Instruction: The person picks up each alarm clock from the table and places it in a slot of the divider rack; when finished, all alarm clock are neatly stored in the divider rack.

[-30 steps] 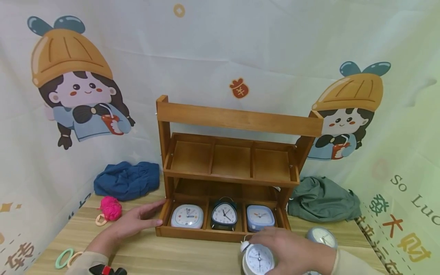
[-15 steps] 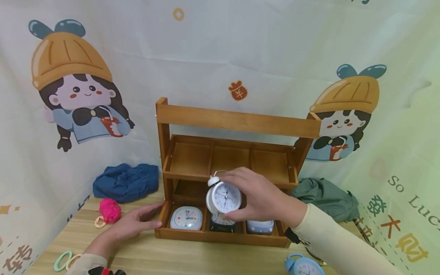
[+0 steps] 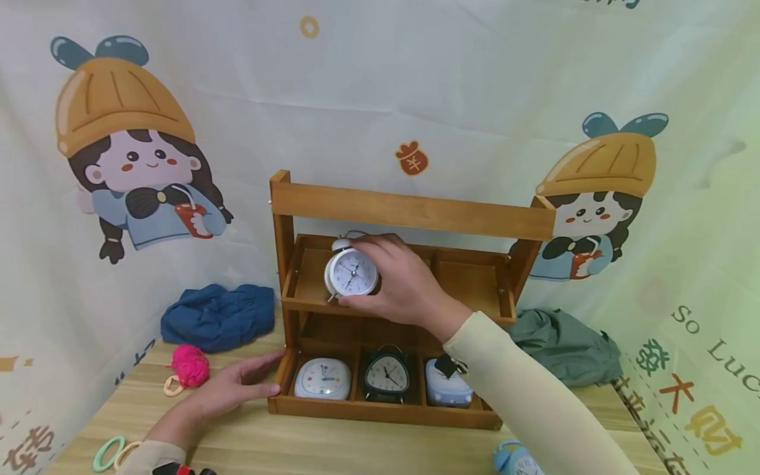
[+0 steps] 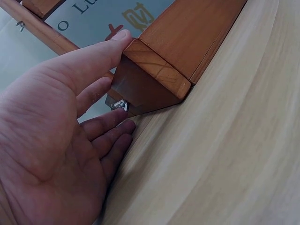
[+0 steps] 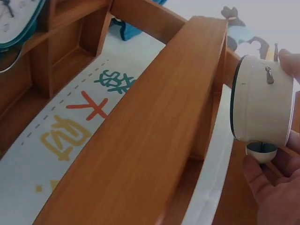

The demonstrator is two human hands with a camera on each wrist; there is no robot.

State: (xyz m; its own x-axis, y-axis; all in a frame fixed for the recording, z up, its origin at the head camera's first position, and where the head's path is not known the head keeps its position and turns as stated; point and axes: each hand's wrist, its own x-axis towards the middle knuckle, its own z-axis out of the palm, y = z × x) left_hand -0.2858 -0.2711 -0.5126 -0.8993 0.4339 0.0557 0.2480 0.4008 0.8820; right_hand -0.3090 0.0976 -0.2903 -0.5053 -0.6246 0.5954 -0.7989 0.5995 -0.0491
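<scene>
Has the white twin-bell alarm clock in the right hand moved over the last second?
Yes. The white alarm clock, held by the right hand, went from the table's front edge up and left to the wooden rack's upper left compartment.

Backdrop: pale fabric curtain [image 3: 415,72] printed with cartoon girls in orange knit hats [image 3: 127,152], small red pouch motifs, Chinese characters at lower right. Surface: light wood-grain tabletop [image 3: 332,442]. Crumpled blue cloth [image 3: 216,315] rear left, crumpled green cloth [image 3: 564,346] rear right. Lighting soft, even.
</scene>
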